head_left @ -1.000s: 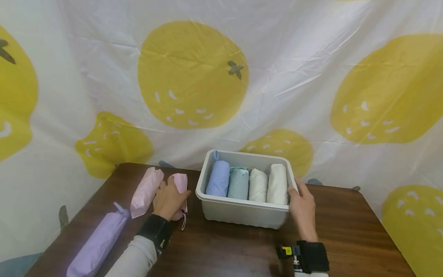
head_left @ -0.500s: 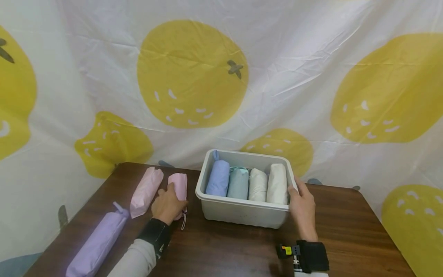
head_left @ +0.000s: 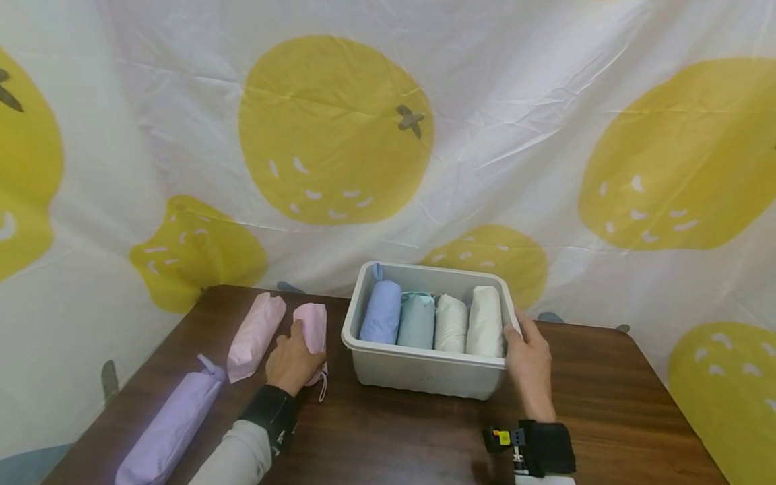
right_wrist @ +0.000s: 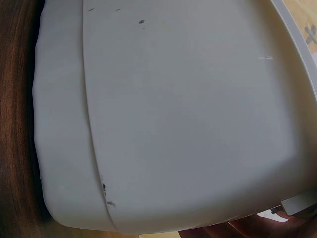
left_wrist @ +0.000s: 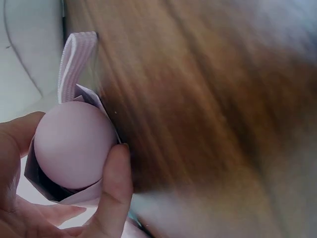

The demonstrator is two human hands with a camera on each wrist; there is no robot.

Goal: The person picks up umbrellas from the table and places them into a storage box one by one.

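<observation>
My left hand grips a pink folding umbrella in its sleeve, lying left of the bin. In the left wrist view the umbrella's round handle end pokes from the sleeve, a strap looped beside it, with thumb and fingers on both sides. On the right, my right hand holds the end of a light grey plastic bin by its rim. Inside stand several sleeved bundles in a row: blue, teal, off-white and white. The bin's plain wall fills the right wrist view.
A pale pink sleeved bundle lies left of my left hand. Nearer the table's left edge is a longer purple one with a loop. The dark wooden table backs onto a hanging white cloth with yellow fruit prints.
My left hand has shifted slightly back along the pink umbrella toward its handle end, uncovering more of its far part. The umbrella, the bin and my right hand have hardly moved.
</observation>
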